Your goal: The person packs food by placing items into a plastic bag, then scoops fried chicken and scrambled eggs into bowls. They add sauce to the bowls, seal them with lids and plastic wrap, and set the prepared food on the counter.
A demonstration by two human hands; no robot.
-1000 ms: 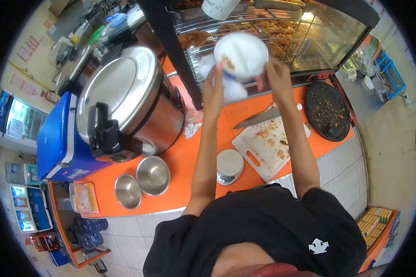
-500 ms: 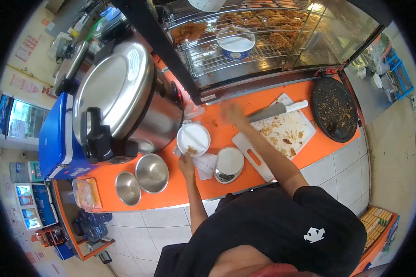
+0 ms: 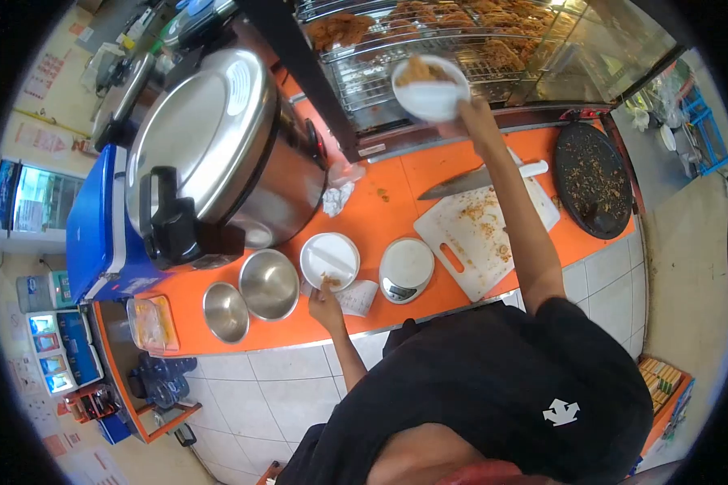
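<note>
Right, the glass cabinet (image 3: pixel 493 56) of fried chicken is filling the far side. The big steel cooker (image 3: pixel 210 145) is sitting left of it on the orange counter (image 3: pixel 380 218), with the cabinet's black post rising between them. The crumb-covered cutting board (image 3: pixel 481 230) is lying under the raised right arm, and a knife (image 3: pixel 461 184) is resting across its far edge, blade pointing left. Two steel bowls (image 3: pixel 268 283) are sitting just left of the white lid (image 3: pixel 329 259), and a scale (image 3: pixel 405 271) is sitting just right of it. The right hand (image 3: pixel 471 120) is gripping a white bowl (image 3: pixel 429 85) up against the cabinet racks, its mouth tipping toward the camera with food inside. The left hand (image 3: pixel 325 305) is holding the near rim of the white lid with its fingertips, and the lid is lying flat on the counter.
</note>
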